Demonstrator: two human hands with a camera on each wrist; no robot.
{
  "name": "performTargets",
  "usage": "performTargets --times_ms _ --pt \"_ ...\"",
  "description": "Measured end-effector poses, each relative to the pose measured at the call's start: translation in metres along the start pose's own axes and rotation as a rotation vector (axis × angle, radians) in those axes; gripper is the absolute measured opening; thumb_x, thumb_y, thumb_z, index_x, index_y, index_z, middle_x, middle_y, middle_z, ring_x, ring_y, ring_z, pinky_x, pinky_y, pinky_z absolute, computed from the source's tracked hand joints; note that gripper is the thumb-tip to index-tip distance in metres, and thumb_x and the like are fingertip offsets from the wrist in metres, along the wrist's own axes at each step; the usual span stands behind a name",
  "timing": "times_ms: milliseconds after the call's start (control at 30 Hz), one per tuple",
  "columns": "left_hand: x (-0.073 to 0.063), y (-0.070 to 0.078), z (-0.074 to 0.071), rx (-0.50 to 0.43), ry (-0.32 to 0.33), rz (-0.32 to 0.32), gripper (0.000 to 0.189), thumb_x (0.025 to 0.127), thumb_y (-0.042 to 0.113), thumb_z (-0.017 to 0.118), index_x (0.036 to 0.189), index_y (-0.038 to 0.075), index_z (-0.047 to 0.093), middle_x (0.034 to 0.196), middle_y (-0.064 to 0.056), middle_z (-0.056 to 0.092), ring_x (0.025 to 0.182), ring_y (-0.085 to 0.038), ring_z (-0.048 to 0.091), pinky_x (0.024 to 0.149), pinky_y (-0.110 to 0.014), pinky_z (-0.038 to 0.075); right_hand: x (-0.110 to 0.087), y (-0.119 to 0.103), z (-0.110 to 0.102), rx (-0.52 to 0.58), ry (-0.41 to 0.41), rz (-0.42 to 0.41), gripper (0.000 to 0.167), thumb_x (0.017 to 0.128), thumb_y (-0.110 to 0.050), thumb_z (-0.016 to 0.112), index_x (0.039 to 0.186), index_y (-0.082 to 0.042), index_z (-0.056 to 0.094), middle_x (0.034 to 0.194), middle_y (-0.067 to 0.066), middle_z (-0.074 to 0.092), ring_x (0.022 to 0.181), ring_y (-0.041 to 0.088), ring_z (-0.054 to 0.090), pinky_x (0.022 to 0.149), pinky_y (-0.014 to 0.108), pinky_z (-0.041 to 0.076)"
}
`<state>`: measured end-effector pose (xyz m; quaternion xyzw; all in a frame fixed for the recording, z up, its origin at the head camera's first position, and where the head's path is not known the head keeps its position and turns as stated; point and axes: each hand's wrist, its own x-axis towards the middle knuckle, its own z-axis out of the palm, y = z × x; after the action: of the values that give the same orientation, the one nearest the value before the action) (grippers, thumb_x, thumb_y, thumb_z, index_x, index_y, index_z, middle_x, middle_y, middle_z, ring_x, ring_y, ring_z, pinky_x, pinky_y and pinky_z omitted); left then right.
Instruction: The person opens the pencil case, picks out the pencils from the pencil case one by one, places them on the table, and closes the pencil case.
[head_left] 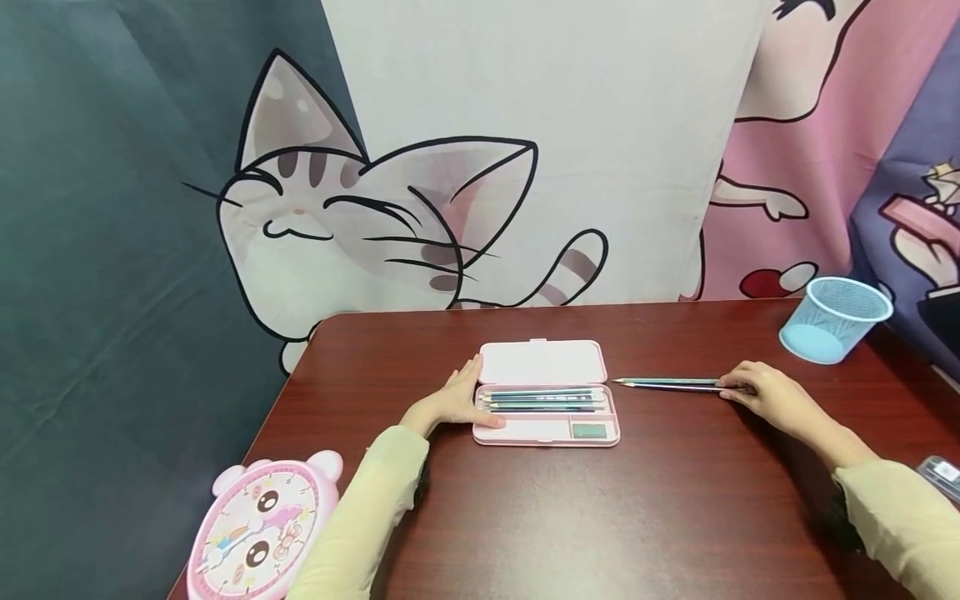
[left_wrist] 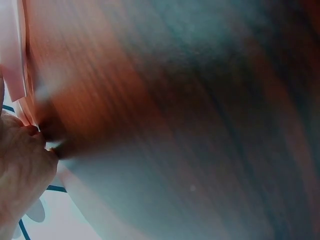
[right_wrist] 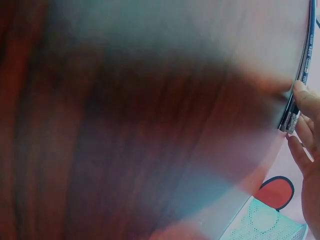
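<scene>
An open pink pencil case (head_left: 540, 362) lies on the table, its lid folded back. Several pencils (head_left: 543, 398) are lined up in its upper compartment, and a grey-green rectangle (head_left: 588, 431) sits at the lower right. My left hand (head_left: 450, 400) rests against the case's left side, fingers extended along the lid edge and thumb laid over the front compartment. To the right of the case, my right hand (head_left: 768, 396) pinches two pencils by their rear ends, a green pencil (head_left: 667, 381) and a dark pencil (right_wrist: 306, 62). Their sharpened tips point left toward the case.
At the table's back right corner stands a light blue mesh basket (head_left: 821, 333). A pink animal-shaped clock (head_left: 258, 529) is at the front left, beside the left sleeve. Part of a dark-edged object (head_left: 941, 475) shows at the right edge. Printed cloth hangs behind the table.
</scene>
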<state>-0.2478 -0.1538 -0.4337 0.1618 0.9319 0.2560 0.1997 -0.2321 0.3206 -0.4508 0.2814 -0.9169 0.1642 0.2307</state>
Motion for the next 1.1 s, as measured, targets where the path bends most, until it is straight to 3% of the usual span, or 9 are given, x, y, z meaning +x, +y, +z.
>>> performTargets --times_ms 167,533,700,867,1100 --pt "0.002 0.000 0.000 0.008 -0.009 0.000 0.121 0.066 0.050 0.075 0.147 0.007 -0.005 0.156 -0.007 -0.003 0.144 -0.020 -0.002 0.117 -0.040 0.002 0.001 0.001 -0.001 -0.025 -0.024 -0.006 0.020 0.059 -0.002 0.079 0.075 -0.010 0.070 0.072 -0.004 0.061 0.068 0.017 0.055 0.061 0.022 0.042" --pt "0.005 -0.001 0.001 0.004 -0.005 -0.008 0.121 0.066 0.051 0.075 0.147 0.009 -0.005 0.156 -0.006 -0.003 0.144 -0.020 -0.002 0.117 -0.040 0.002 0.006 -0.005 -0.002 -0.033 -0.054 0.091 0.018 0.063 -0.004 0.078 0.078 -0.009 0.070 0.075 0.000 0.063 0.071 0.020 0.056 0.064 0.034 0.046" --pt "0.005 -0.002 0.000 0.009 -0.012 -0.013 0.121 0.066 0.051 0.074 0.147 0.008 -0.005 0.156 -0.006 -0.003 0.144 -0.020 -0.002 0.117 -0.040 0.002 0.020 -0.014 0.000 0.082 -0.085 0.189 0.024 0.067 -0.011 0.079 0.088 -0.007 0.068 0.080 0.004 0.063 0.073 0.014 0.054 0.062 0.027 0.044" --pt "0.005 -0.003 0.000 0.007 -0.014 -0.010 0.120 0.067 0.051 0.074 0.147 0.008 -0.005 0.156 -0.006 -0.003 0.144 -0.020 -0.003 0.117 -0.040 0.001 0.041 -0.040 0.016 0.222 -0.046 0.162 0.026 0.066 -0.008 0.079 0.088 -0.004 0.068 0.079 0.005 0.065 0.072 0.009 0.057 0.064 0.017 0.043" --pt "0.001 -0.001 0.000 -0.011 -0.018 -0.021 0.121 0.067 0.051 0.074 0.147 0.008 -0.005 0.156 -0.006 -0.004 0.144 -0.020 -0.004 0.117 -0.040 0.001 0.068 -0.091 0.038 0.379 -0.124 0.064 0.022 0.071 -0.007 0.076 0.091 -0.003 0.067 0.081 0.006 0.066 0.075 0.021 0.062 0.069 0.033 0.051"
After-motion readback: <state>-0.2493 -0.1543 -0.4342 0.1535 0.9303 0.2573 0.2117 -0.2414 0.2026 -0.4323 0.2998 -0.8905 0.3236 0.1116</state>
